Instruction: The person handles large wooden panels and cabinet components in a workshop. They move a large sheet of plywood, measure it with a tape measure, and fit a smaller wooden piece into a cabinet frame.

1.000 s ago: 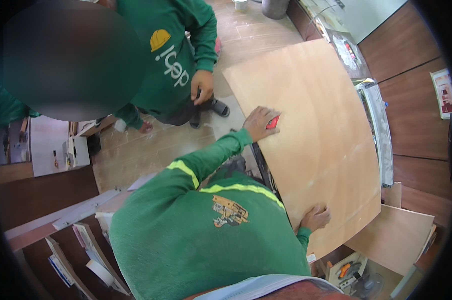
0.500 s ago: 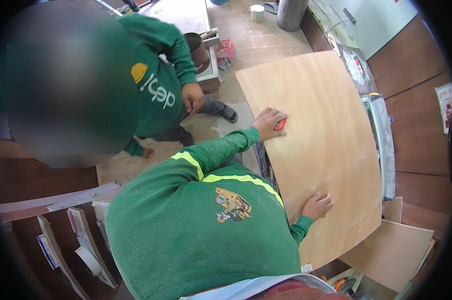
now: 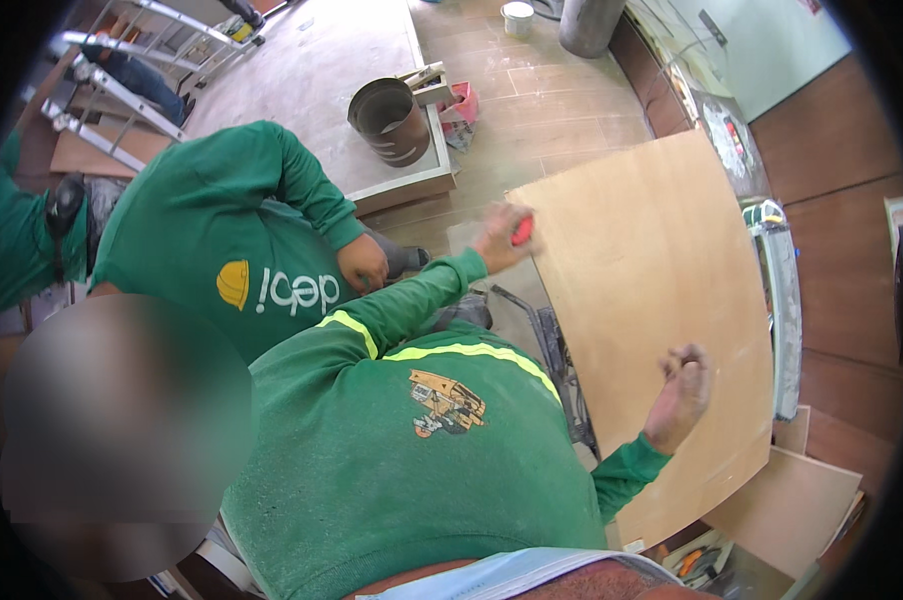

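Observation:
A large pale plywood sheet (image 3: 662,270) lies in front of me. At its left edge my left hand (image 3: 502,240) is closed around a small red object (image 3: 522,230); the fingers hide most of it, so its kind does not show. My right hand (image 3: 680,398) is over the lower right part of the sheet, raised, with loosely bent fingers and nothing visible in them. Motion blurs the right fingertips a little.
A co-worker in a green shirt (image 3: 212,220) leans close on my left. A metal cylinder (image 3: 387,120) stands on a low platform (image 3: 302,90) beyond. A ladder (image 3: 122,100) is far left. Loose boards (image 3: 782,505) and an orange-black tool (image 3: 700,562) lie lower right. Dark bars (image 3: 552,350) show beneath the sheet.
My left hand has shifted left with the red object, from on the sheet to its edge. My right hand has lifted off the sheet and moved right. The co-worker has bent lower beside me.

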`<move>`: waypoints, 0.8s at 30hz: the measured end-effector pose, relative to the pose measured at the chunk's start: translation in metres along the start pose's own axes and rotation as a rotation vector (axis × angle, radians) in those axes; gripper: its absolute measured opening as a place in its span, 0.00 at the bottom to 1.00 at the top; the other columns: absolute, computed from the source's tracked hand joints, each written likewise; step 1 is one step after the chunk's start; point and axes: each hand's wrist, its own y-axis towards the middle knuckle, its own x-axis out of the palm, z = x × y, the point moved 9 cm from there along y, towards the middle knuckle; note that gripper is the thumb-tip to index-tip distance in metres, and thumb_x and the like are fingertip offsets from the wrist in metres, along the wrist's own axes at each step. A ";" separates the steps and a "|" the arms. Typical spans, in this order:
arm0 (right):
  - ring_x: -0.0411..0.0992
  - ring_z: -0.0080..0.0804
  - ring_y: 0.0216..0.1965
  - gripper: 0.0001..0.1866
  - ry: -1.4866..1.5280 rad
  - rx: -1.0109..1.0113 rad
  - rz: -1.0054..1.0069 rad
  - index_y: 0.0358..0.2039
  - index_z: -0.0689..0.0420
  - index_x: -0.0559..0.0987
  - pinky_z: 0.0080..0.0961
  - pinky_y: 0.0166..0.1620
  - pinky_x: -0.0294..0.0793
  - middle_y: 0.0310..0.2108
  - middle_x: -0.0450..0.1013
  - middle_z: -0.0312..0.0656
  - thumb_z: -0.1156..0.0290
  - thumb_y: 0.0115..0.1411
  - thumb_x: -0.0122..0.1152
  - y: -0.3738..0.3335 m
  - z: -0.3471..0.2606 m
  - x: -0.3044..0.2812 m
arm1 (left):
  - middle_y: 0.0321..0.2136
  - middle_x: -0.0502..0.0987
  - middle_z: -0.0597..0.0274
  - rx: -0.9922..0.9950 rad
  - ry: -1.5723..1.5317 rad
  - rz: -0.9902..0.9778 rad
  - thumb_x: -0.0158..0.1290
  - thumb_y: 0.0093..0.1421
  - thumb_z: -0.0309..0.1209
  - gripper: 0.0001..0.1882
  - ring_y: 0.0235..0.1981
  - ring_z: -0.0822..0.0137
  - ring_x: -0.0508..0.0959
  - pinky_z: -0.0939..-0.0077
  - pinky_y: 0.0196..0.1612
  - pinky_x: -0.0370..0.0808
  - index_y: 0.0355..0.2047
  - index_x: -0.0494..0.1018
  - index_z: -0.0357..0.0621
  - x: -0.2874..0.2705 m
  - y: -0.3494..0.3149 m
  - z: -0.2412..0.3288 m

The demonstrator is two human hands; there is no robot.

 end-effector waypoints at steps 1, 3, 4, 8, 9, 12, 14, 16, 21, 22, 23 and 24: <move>0.69 0.39 0.44 0.22 0.118 -0.203 -0.162 0.54 0.61 0.73 0.39 0.49 0.71 0.43 0.72 0.44 0.60 0.65 0.55 0.005 -0.044 0.036 | 0.39 0.73 0.53 -0.052 0.025 0.090 0.71 0.43 0.42 0.34 0.45 0.51 0.72 0.61 0.51 0.69 0.49 0.72 0.43 -0.013 0.004 -0.020; 0.68 0.42 0.42 0.20 0.239 -0.611 -0.449 0.53 0.58 0.74 0.43 0.46 0.72 0.42 0.71 0.42 0.60 0.66 0.52 -0.007 -0.146 0.096 | 0.40 0.75 0.51 -0.170 0.036 0.167 0.70 0.45 0.45 0.34 0.44 0.53 0.74 0.62 0.51 0.70 0.48 0.73 0.41 -0.022 0.004 -0.068; 0.67 0.42 0.43 0.19 0.351 -0.717 -0.551 0.50 0.59 0.75 0.43 0.46 0.72 0.42 0.71 0.42 0.61 0.64 0.54 -0.016 -0.181 0.117 | 0.41 0.75 0.51 -0.258 0.048 0.206 0.70 0.45 0.45 0.34 0.45 0.52 0.74 0.61 0.51 0.70 0.48 0.73 0.39 -0.030 -0.005 -0.096; 0.64 0.23 0.43 0.10 0.454 -0.619 -0.828 0.42 0.45 0.81 0.37 0.48 0.65 0.38 0.73 0.23 0.63 0.58 0.65 -0.027 -0.248 0.133 | 0.43 0.77 0.49 -0.722 -0.069 0.270 0.69 0.46 0.48 0.36 0.45 0.53 0.77 0.63 0.51 0.72 0.48 0.73 0.36 -0.038 -0.059 -0.173; 0.63 0.19 0.43 0.09 0.490 -0.617 -0.830 0.40 0.43 0.82 0.37 0.49 0.64 0.37 0.73 0.20 0.63 0.58 0.66 -0.028 -0.251 0.133 | 0.43 0.78 0.49 -0.730 -0.060 0.270 0.68 0.46 0.48 0.36 0.45 0.55 0.77 0.63 0.51 0.73 0.48 0.73 0.35 -0.040 -0.066 -0.181; 0.62 0.15 0.43 0.06 0.554 -0.572 -0.763 0.38 0.41 0.82 0.37 0.50 0.62 0.35 0.74 0.16 0.63 0.59 0.65 -0.040 -0.257 0.127 | 0.42 0.79 0.51 -0.749 -0.096 0.260 0.68 0.47 0.50 0.36 0.44 0.59 0.78 0.66 0.50 0.73 0.48 0.73 0.35 -0.026 -0.106 -0.188; 0.63 0.24 0.45 0.05 0.636 -0.363 -0.825 0.38 0.45 0.81 0.39 0.52 0.63 0.38 0.72 0.26 0.65 0.61 0.62 -0.040 -0.256 0.136 | 0.42 0.79 0.52 -0.767 -0.170 0.272 0.68 0.47 0.50 0.36 0.44 0.62 0.78 0.68 0.50 0.74 0.47 0.74 0.35 -0.014 -0.137 -0.192; 0.67 0.42 0.49 0.06 0.735 0.090 -0.953 0.38 0.54 0.78 0.45 0.55 0.66 0.44 0.70 0.47 0.69 0.62 0.58 -0.055 -0.233 0.159 | 0.41 0.79 0.53 -0.837 -0.144 0.264 0.68 0.47 0.50 0.36 0.43 0.64 0.78 0.69 0.49 0.74 0.47 0.74 0.34 -0.046 -0.137 -0.210; 0.67 0.41 0.48 0.07 0.707 -0.356 -0.925 0.38 0.55 0.78 0.44 0.54 0.66 0.44 0.70 0.47 0.68 0.62 0.58 -0.028 -0.258 0.143 | 0.41 0.79 0.52 -0.904 -0.222 0.301 0.70 0.44 0.49 0.39 0.42 0.64 0.78 0.69 0.50 0.74 0.46 0.73 0.28 -0.027 -0.136 -0.241; 0.67 0.41 0.48 0.07 0.700 -0.417 -0.908 0.38 0.55 0.78 0.44 0.54 0.66 0.44 0.70 0.47 0.68 0.62 0.58 -0.019 -0.264 0.141 | 0.41 0.79 0.50 -0.930 -0.200 0.291 0.70 0.44 0.50 0.41 0.44 0.62 0.78 0.67 0.52 0.73 0.47 0.73 0.27 -0.020 -0.101 -0.239; 0.67 0.41 0.48 0.07 0.744 -0.412 -0.922 0.38 0.55 0.78 0.43 0.54 0.66 0.44 0.70 0.47 0.67 0.62 0.58 -0.003 -0.257 0.145 | 0.42 0.79 0.48 -0.907 -0.115 0.319 0.69 0.45 0.50 0.40 0.45 0.59 0.78 0.65 0.54 0.72 0.48 0.72 0.27 -0.032 -0.122 -0.259; 0.67 0.41 0.48 0.07 0.723 -0.396 -0.897 0.38 0.55 0.78 0.43 0.54 0.66 0.44 0.70 0.47 0.67 0.62 0.58 0.019 -0.258 0.162 | 0.44 0.79 0.46 -0.874 -0.146 0.334 0.68 0.46 0.50 0.39 0.47 0.57 0.77 0.64 0.54 0.71 0.49 0.72 0.29 -0.023 -0.114 -0.259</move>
